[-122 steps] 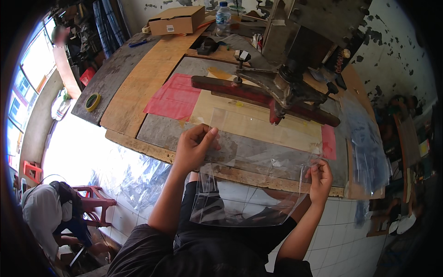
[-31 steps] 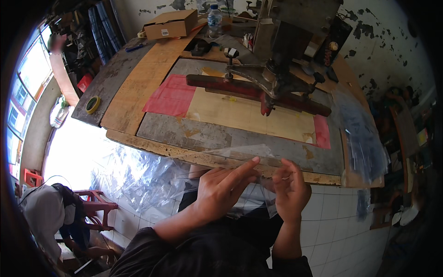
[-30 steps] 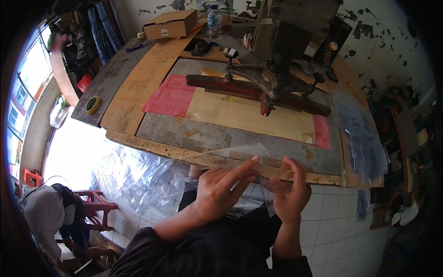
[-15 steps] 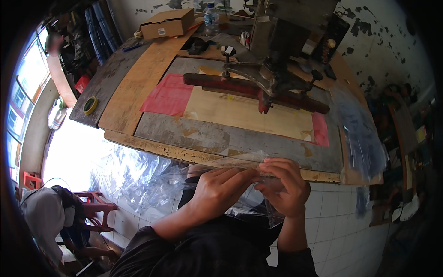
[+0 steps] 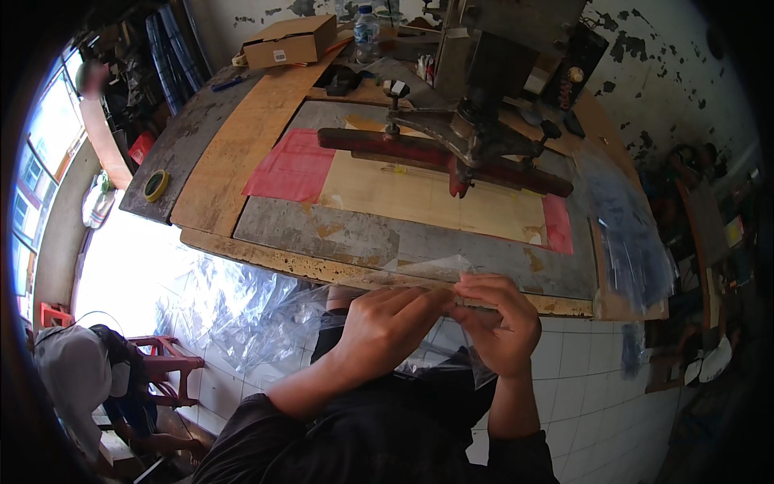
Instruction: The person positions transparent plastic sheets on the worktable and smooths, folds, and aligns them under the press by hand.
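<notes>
hands: both meet just below the near edge of the surface, fingertips touching, over the person's dark lap
left hand [image 5: 385, 329]: fingers almost straight and laid together, pressing on a clear, thin plastic bag [image 5: 439, 270]; thumb hidden, so how firmly it grips cannot be told
right hand [image 5: 498, 321]: fingers curled inward, closed around a bunched part of the same bag, knuckles up
clear plastic bag: crumpled between the two hands; one corner rises above the fingers and overlaps the near edge of the surface, the rest hangs under the hands toward the lap
surface [image 5: 242, 153]: worn wooden workbench of patched boards, its chipped near edge just beyond the hands
grey board [image 5: 339, 230]: scuffed flat sheet along the near side of the surface, nearest to the hands
pale tan sheet [image 5: 419, 198]: lies beyond the grey board, with a red plastic sheet [image 5: 292, 165] at its left end and a narrow red strip at its right
press: dark metal lever machine [image 5: 476, 133] with a long red-brown bar [image 5: 379, 147], standing over the tan sheet, well apart from the hands
loose film: heap of clear plastic sheeting [image 5: 234, 310] below the surface, left of the left forearm, on the tiled floor
stack on right: pile of bluish clear bags [image 5: 625, 218] draped on the right end of the surface
far end: brown cardboard box [image 5: 290, 40] and a clear plastic bottle [image 5: 367, 36]
left edge: roll of yellow tape [image 5: 156, 185] on the dark plank
</notes>
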The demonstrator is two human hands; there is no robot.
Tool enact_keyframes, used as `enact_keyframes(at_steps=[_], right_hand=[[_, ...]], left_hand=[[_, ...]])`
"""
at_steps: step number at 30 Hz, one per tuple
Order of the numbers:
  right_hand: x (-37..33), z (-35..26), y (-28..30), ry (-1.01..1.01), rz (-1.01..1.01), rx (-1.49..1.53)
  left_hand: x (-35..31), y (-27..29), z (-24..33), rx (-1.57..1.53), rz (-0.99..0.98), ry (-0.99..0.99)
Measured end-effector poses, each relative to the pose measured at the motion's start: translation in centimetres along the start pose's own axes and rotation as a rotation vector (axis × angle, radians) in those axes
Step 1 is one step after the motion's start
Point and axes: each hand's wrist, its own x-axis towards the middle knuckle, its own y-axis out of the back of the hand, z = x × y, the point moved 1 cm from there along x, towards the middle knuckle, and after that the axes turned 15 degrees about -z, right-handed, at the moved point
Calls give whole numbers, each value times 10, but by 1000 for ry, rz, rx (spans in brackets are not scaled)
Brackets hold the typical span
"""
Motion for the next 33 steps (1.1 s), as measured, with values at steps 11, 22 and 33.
enact_keyframes(at_steps=[11,22,33], right_hand=[[1,-4,0,-42,32,-30],[2,-4,0,-67,79,59],[-1,-1,-6,-34,134,-24]], left_hand=[[2,4,4,3,-39,35],[-4,-1,-3,34,-4,-50],[-3,-2,-4,92,-29,-74]])
